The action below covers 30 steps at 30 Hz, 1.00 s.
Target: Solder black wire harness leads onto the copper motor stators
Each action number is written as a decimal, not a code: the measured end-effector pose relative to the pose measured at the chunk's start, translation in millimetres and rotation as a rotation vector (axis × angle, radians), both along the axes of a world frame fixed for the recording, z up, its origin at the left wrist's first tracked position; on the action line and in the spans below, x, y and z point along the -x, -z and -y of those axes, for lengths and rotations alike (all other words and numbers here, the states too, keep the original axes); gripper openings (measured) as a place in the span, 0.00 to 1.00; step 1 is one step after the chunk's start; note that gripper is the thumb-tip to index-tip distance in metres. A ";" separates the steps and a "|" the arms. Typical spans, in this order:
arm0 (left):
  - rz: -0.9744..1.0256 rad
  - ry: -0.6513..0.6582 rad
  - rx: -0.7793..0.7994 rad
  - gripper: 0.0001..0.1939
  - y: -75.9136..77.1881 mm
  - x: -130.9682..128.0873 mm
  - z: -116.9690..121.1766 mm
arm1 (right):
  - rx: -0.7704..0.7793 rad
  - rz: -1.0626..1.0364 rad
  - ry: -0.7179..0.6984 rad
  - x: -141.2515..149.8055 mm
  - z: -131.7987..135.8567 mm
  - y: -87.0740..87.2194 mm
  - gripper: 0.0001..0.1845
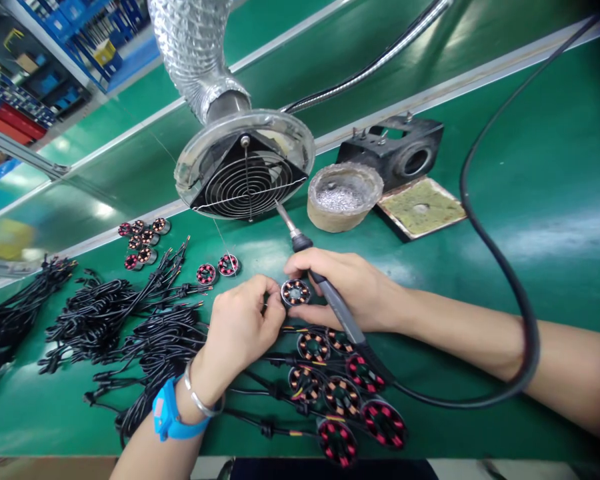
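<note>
My left hand [240, 327] and my right hand [350, 290] both pinch a small round motor stator [296, 292] with copper windings, held just above the green mat. My right hand also grips a black soldering iron [330, 297], its metal tip [283, 215] pointing up toward the fume fan. Under my hands lie several wired stators [343, 397] with red and copper coils. A blue wrist strap [167, 413] and a metal bangle sit on my left wrist.
A fume extractor fan [245, 177] on a foil duct hangs at centre. A solder dross bowl [344, 197], an iron stand [400, 150] and a sponge tray [423, 208] sit behind. Black cable bundles [125, 320] and loose stators [143, 241] lie left. The iron's cord [510, 287] loops right.
</note>
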<state>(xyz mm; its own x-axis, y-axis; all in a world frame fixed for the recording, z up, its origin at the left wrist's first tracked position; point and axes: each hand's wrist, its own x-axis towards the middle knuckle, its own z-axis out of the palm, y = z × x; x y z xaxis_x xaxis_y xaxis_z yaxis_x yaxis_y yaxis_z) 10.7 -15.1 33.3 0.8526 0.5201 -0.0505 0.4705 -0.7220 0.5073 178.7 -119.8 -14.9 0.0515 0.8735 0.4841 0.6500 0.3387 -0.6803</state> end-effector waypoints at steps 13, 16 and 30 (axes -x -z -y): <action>0.045 -0.222 0.650 0.12 5.3 -0.4 -12.6 | -0.035 0.017 0.023 0.5 -0.1 2.6 0.16; 0.204 -0.307 0.712 0.11 3.7 -3.2 -15.8 | -0.048 0.015 0.018 0.5 -0.8 3.0 0.16; 0.190 -0.195 0.486 0.14 0.7 -1.6 -16.5 | -0.040 0.034 0.051 0.9 -0.4 3.2 0.16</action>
<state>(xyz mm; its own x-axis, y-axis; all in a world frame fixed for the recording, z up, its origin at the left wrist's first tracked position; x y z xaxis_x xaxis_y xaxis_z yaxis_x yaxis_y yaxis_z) 12.3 1.4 32.7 0.7602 0.6247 -0.1785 0.4397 -0.2924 0.8492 177.7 -119.5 -18.1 0.0782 0.8499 0.5211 0.6893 0.3316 -0.6442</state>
